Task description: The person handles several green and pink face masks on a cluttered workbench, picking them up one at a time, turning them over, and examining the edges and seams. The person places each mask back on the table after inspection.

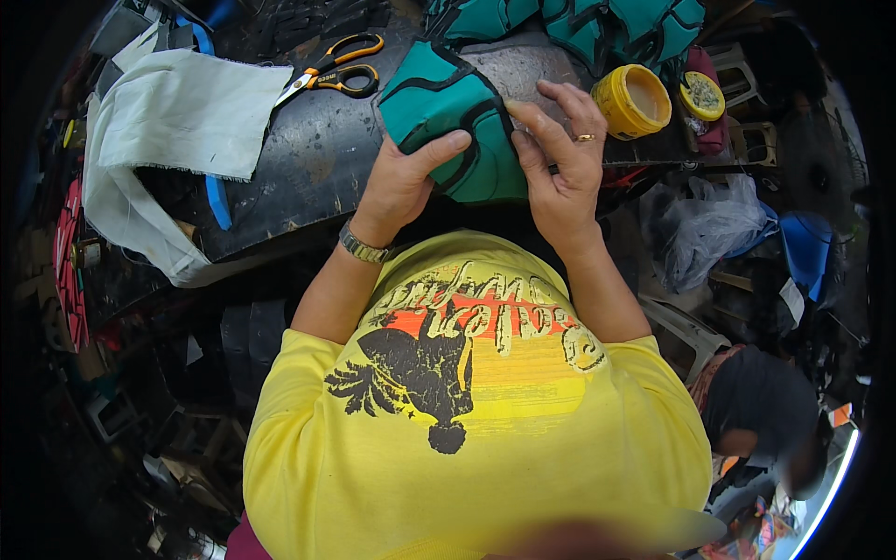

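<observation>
A green panel with curved black strips (443, 103), shaped like a shoe upper, is held over the near edge of the dark worktable. My left hand (403, 177) grips its lower left side, the thumb lying on top and the other fingers hidden beneath. At the panel's right edge, my right hand (565, 154) has its thumb and index finger closed on the black border. Its middle and ring fingers are bent above the table. Orange-and-black scissors (341, 70) lie beyond my left hand, and an open yellow jar (635, 101) stands right of my right hand.
White cloth (187, 112) drapes over the table (308, 159) at the left, with a blue strip (217, 201) below it. More green-and-black pieces (621, 28) are heaped at the back. A yellow lid (702, 96) and a clear plastic bag (705, 229) are at the right. Another person (761, 401) is at lower right.
</observation>
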Available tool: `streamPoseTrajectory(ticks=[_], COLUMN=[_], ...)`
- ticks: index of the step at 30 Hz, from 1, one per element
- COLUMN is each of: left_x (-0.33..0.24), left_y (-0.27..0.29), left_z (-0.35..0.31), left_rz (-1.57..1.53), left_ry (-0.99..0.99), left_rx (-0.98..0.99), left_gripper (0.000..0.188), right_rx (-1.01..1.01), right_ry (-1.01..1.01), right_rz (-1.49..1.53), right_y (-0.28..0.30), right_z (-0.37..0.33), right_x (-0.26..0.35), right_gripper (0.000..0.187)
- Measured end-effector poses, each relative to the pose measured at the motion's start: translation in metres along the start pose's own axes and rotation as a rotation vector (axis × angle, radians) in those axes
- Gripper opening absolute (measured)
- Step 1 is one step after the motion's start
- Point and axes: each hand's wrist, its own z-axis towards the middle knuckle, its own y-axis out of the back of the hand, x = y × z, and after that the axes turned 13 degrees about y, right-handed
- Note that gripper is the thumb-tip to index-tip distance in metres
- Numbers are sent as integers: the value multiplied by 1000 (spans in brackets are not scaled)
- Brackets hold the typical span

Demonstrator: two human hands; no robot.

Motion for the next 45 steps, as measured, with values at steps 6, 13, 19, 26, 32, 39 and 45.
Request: streamPoseTrajectory(ticks=[6, 13, 19, 26, 32, 39, 45], left_x=[5, 6, 5, 4, 4, 7, 6], left_y=[-8, -11, -5, -7, -9, -12, -10], left_z=[3, 5, 6, 6, 4, 6, 6], left_rz=[-32, -97, -82, -81, -73, -107, -139], left_ry=[-33, -25, -6, -7, -23, -33, -11], left_rx=[-44, -99, -119, -102, -119, -122, -131], left_gripper=[40, 42, 39, 41, 42, 41, 41], right_rx=[152, 321, 357, 72, 192, 290, 343], right_ry=[160, 118, 240, 124, 70, 61, 115], right_rz=[-474, -590, -451, 35, -285, -451, -520], right_y=[-2, -8, 3, 14, -1, -9, -13], right_z=[2, -3, -1, 1, -5, -4, -5], right_x=[4, 7, 2, -10, 0, 4, -1], right_gripper=[46, 61, 61, 30, 41, 50, 53])
